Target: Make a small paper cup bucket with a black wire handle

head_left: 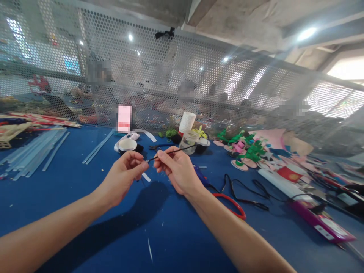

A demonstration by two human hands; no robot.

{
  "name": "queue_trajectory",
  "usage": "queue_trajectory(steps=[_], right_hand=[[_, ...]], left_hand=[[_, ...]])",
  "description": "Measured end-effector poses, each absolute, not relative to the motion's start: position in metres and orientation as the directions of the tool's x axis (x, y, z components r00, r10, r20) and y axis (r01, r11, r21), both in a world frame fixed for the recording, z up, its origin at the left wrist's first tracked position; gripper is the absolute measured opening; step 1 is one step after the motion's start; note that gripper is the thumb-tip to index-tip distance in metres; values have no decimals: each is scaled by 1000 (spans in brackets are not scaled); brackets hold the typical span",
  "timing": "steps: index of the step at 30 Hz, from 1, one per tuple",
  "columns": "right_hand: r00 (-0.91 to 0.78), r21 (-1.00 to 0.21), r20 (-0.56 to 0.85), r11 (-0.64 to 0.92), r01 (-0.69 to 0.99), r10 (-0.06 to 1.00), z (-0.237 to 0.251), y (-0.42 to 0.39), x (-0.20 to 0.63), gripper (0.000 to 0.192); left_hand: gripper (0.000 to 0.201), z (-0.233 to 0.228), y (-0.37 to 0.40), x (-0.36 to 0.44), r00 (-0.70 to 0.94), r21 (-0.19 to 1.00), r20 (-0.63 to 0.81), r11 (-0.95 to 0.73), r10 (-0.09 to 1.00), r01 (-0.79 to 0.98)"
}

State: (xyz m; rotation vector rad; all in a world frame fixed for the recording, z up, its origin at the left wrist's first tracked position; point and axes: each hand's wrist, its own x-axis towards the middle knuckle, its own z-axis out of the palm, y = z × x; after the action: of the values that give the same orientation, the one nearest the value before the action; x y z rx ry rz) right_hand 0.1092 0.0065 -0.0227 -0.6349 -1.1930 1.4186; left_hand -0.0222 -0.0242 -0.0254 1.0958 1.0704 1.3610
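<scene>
Left hand (123, 172) and right hand (176, 168) both pinch a thin black wire (173, 151) (above the blue table (85, 212)); uneven pulling could slip it free.

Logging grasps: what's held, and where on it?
A thin black wire: left hand pinches its near end, right hand grips just beside, the rest pointing away.

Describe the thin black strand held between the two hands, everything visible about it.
The black strand is very thin and dark, like wire or a slim stick; its material cannot be told. It runs nearly straight, rising slightly from the left hand toward the right, ending near a clear plastic cup. The left fingertips pinch its lower end, and the right hand grips it just beside them. It is held in the air above the blue table.
</scene>
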Motion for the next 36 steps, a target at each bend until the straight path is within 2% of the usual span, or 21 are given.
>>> queue_trajectory(steps=[3,8,11,14,18,23,27,31,36], right_hand=[[-247,-926,255,163,-340,935,-21,8,112,20],[-218,-942,336,326,-83,916,-19,8,115,19],[-167,-915,396,403,13,903,-21,6,114,18],[-116,-888,454,460,24,883,-22,3,112,16],[-65,-879,476,474,-43,877,-22,1,111,14],[-121,-907,357,312,-283,926,-22,5,111,17],[-238,-906,270,163,-390,933,-22,8,111,18],[-268,-934,266,179,-309,926,-22,9,114,19],[-232,-937,342,350,-5,911,-22,7,115,17]], left_hand=[[25,-23,-19,-27,-60,985,153,-157,986,-76],[18,-14,-18,-35,-68,915,367,-347,928,207],[16,-14,-24,-33,-45,880,405,-376,913,290],[17,-19,-28,-28,-46,911,365,-347,930,223],[22,-27,-29,-22,-101,966,260,-260,960,18],[27,-31,-26,-21,-59,980,83,-92,995,-176],[28,-30,-20,-25,-28,980,86,-89,996,-180],[22,-23,-14,-32,-31,971,240,-240,970,17],[12,-15,-18,-38,34,821,443,-420,896,387]])
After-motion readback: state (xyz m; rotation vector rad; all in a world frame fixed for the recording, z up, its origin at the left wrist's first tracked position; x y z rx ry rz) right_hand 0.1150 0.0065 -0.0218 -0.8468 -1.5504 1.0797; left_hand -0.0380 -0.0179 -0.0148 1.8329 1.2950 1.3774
